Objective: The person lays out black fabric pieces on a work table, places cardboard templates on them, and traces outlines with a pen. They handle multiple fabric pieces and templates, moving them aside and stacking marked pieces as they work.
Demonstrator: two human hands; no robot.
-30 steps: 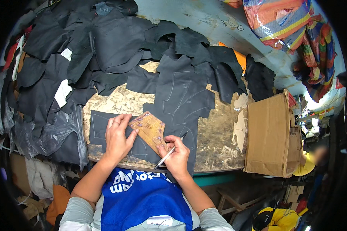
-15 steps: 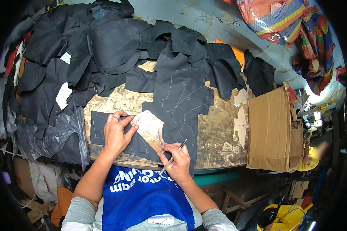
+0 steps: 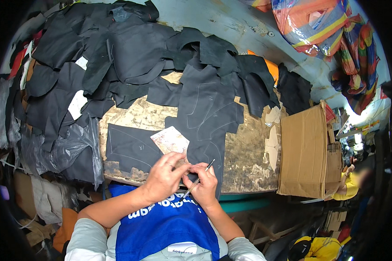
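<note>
A pale, brown-stained pattern piece (image 3: 171, 140) with a pointed upper end lies over black leather (image 3: 203, 115) marked with drawn outlines. My left hand (image 3: 166, 175) is closed at its lower end, the fingertips pinched together there and hiding that end. Right beside them, my right hand (image 3: 203, 184) has its thumb and finger brought together at the same end. A slim pen (image 3: 198, 179) slants through the right hand's fingers. Left of the pattern piece, another flat black leather piece (image 3: 131, 148) carries pale drawn lines.
Black leather pieces (image 3: 135, 50) are heaped along the far and left sides of the worn wooden table (image 3: 250, 161). A cardboard box (image 3: 301, 152) stands at the right edge. Grey plastic film (image 3: 69, 152) hangs at left. A person in yellow (image 3: 320, 249) is at lower right.
My left hand has moved right and nearer, from the pattern piece's upper left edge to its lower end beside my right hand. The right hand still has the pen.
</note>
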